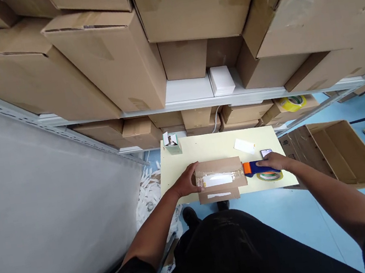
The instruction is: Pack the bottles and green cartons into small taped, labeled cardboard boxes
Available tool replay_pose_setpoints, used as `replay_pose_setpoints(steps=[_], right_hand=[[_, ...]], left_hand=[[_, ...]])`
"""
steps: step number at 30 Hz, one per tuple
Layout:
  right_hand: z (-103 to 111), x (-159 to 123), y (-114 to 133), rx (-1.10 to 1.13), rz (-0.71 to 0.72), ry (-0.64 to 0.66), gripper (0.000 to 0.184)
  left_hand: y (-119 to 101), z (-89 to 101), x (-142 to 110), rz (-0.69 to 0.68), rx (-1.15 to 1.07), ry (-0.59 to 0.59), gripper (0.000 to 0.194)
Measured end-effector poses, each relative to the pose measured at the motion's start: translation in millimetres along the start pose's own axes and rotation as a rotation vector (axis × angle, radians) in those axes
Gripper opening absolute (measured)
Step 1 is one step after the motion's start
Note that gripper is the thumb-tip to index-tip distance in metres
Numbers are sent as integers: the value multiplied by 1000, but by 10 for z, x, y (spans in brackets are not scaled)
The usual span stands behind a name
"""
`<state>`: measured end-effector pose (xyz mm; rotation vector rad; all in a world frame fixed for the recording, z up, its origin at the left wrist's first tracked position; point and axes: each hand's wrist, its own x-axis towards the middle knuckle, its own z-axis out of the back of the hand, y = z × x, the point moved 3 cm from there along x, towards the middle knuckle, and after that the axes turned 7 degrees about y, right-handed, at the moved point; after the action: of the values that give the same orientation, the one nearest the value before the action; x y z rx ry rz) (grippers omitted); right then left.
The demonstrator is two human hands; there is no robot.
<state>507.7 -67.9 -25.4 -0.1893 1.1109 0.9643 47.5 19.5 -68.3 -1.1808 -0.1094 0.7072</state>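
A small cardboard box lies on the pale yellow table, with clear tape and a white label on top. One flap sticks out over the table's near edge. My left hand grips the left end of the box, thumb near and fingers on the far side. In my right hand is a blue and orange tape dispenser, its orange end against the right end of the box. A roll of tape shows below that hand. Just beyond it lies a phone.
On the table stand a small open carton and a white paper slip. Shelves of boxes rise behind. A large open carton sits right; paper scraps litter the floor left. Yellow tape rests on a shelf box.
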Motion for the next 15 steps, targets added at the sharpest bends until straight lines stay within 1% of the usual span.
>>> replay_pose_setpoints(steps=[3,5,6,7,8,10,13,15], right_hand=[[-184,48,-90,142,-110,42,59],[-387,45,-131,135,-191,53,55],[-504,34,-147,124,-212,66,53],[-617,15,-165,164,-217,65,51],[-715,-15,-193,211,-226,40,50],[-855,-104,-269,186,-247,-40,52],[-952,-272,-376,162,-257,-215,54],[-998,-345,-376,167,-241,-334,52]], left_hand=[[25,-8,3,5,-7,-2,129],[37,-11,3,16,-11,-1,128],[40,-9,1,18,-12,0,129],[41,-7,-2,18,-14,2,129],[43,-4,-7,19,-17,4,129],[45,-4,-20,21,-22,11,130],[53,-33,-55,30,-33,6,133],[71,-71,-92,46,-50,-36,135]])
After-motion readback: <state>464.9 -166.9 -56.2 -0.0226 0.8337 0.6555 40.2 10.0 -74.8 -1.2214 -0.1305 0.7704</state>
